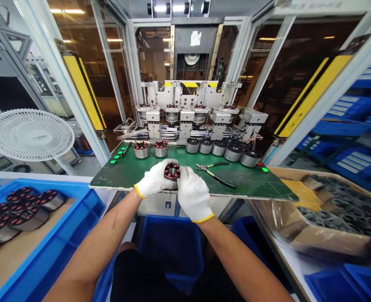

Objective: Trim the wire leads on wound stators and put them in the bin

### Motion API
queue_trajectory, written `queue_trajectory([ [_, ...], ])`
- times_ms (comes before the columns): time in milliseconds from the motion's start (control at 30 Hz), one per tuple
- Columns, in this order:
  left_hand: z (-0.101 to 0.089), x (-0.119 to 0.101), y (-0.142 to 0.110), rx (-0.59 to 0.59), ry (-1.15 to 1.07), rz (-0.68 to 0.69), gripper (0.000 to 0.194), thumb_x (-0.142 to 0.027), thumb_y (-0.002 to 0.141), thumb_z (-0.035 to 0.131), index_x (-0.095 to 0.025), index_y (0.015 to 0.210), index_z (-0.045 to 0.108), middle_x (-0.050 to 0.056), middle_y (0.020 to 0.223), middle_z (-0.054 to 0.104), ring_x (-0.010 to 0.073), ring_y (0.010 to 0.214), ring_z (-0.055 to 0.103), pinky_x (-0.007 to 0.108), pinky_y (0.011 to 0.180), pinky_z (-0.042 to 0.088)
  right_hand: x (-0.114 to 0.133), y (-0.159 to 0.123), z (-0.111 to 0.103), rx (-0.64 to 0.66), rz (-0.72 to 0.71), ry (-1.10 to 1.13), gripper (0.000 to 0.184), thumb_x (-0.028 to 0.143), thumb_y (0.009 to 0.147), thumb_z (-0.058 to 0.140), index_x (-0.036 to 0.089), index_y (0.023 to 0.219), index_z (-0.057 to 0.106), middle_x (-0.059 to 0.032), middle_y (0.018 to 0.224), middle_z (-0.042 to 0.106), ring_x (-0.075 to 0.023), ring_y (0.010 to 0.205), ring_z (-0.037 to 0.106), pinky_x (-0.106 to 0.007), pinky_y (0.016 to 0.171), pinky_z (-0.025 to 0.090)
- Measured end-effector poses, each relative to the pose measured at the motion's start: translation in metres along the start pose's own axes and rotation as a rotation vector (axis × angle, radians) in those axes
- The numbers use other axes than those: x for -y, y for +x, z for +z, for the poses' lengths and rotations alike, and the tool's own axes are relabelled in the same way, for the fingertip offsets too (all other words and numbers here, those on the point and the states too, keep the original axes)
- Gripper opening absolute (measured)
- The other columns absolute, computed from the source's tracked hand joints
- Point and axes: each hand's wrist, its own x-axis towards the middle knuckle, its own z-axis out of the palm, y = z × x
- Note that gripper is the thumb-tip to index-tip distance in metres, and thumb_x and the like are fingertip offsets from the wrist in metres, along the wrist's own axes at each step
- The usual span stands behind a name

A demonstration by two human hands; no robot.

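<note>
A wound motor stator (172,171), dark with copper-red windings, is held over the front edge of the green work surface (128,176). My left hand (156,177), in a white glove, wraps round its left side. My right hand (193,193), gloved too, has its fingers closed at the stator's right rim; any wire between them is too small to make out. To the right lie cutting pliers (215,173) with black and yellow-green handles. Two wound stators (141,149) stand behind my left hand. Several bare-slotted stators (219,148) form a row at the back right.
A winding machine (185,113) rises behind the work surface, between yellow light-curtain posts (84,92). At left are a blue bin (91,205) of wound stators and a white fan (29,135). A carton (286,218) of grey parts stands right; a blue bin (172,243) sits below.
</note>
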Motion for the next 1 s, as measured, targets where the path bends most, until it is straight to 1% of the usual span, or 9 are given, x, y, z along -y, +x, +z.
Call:
queue_trajectory([
  [133,0.001,-0.002,0.001,-0.007,0.002,0.002,0.069,-0.036,0.055,0.074,-0.022,0.119,0.053,0.002,0.106,0.066,0.0213,0.093,0.064,0.033,0.086,0.052,-0.001,0.005,-0.011,0.024,0.028,0.081,0.034,0.027,0.095,0.032,0.014,0.096,0.063,-0.0107,0.079,0.063,-0.0209,0.068,0.06,-0.027,0.057,0.04],
  [233,0.003,-0.001,0.002,-0.003,0.011,-0.003,0.068,-0.033,0.054,0.073,-0.021,0.118,0.053,0.002,0.106,0.066,0.0211,0.093,0.064,0.033,0.085,0.052,-0.009,0.016,-0.014,0.184,0.035,0.562,0.039,0.028,0.093,0.034,0.013,0.069,0.061,-0.0004,0.056,0.055,-0.0101,0.047,0.048,-0.018,0.042,0.034],
  [333,0.003,-0.002,0.002,-0.005,0.04,-0.013,0.07,-0.032,0.051,0.074,-0.021,0.118,0.054,0.002,0.107,0.066,0.0214,0.093,0.064,0.033,0.085,0.052,-0.02,0.023,-0.011,0.339,-0.006,0.9,0.051,0.03,0.095,0.022,0.013,0.064,0.059,0.0051,0.045,0.047,-0.007,0.035,0.034,-0.016,0.033,0.029],
  [500,0.002,0.0,-0.001,-0.001,-0.001,-0.006,0.067,-0.036,0.056,0.073,-0.023,0.119,0.053,0.001,0.104,0.066,0.0198,0.089,0.064,0.031,0.08,0.053,-0.041,0.019,-0.024,0.181,-0.091,0.514,0.031,0.025,0.094,0.034,0.016,0.1,0.063,-0.0084,0.093,0.065,-0.0157,0.075,0.06,-0.025,0.066,0.044],
  [633,0.005,0.005,0.002,-0.004,0.004,-0.024,0.072,-0.031,0.051,0.075,-0.023,0.119,0.053,0.002,0.103,0.066,0.0211,0.089,0.064,0.032,0.081,0.052,-0.039,0.026,-0.046,0.205,-0.463,0.062,0.031,0.03,0.095,0.033,0.016,0.1,0.06,-0.0134,0.097,0.061,-0.0242,0.091,0.057,-0.033,0.077,0.039],
  [700,0.005,0.006,0.003,-0.004,0.007,-0.019,0.072,-0.031,0.051,0.075,-0.023,0.119,0.053,0.002,0.104,0.066,0.0214,0.09,0.064,0.033,0.082,0.052,-0.033,0.035,-0.046,0.248,-0.39,0.109,0.035,0.037,0.095,0.035,0.014,0.093,0.061,-0.0148,0.093,0.062,-0.025,0.089,0.058,-0.034,0.075,0.04],
  [767,0.004,0.005,0.002,0.006,-0.002,-0.026,0.069,-0.031,0.053,0.073,-0.023,0.119,0.053,0.001,0.103,0.066,0.0207,0.088,0.064,0.032,0.08,0.052,-0.029,0.044,-0.037,0.337,-0.169,0.33,0.04,0.042,0.095,0.035,0.013,0.086,0.061,-0.0142,0.086,0.064,-0.0216,0.078,0.06,-0.03,0.068,0.041],
  [900,0.001,0.001,-0.002,0.02,-0.015,-0.043,0.068,-0.032,0.055,0.073,-0.025,0.119,0.053,0.001,0.102,0.066,0.0201,0.087,0.064,0.032,0.079,0.052,-0.031,0.036,-0.017,0.511,0.056,0.686,0.062,0.045,0.098,0.012,0.014,0.074,0.06,-0.0069,0.061,0.061,-0.0135,0.047,0.053,-0.025,0.048,0.04],
  [1000,0.001,0.002,-0.001,0.021,-0.025,-0.033,0.068,-0.032,0.055,0.074,-0.025,0.119,0.053,0.001,0.102,0.066,0.0198,0.086,0.064,0.032,0.079,0.053,-0.034,0.013,-0.016,0.256,0.043,0.735,0.06,0.049,0.097,0.015,0.015,0.086,0.063,-0.0082,0.073,0.067,-0.0151,0.056,0.058,-0.025,0.054,0.044],
])
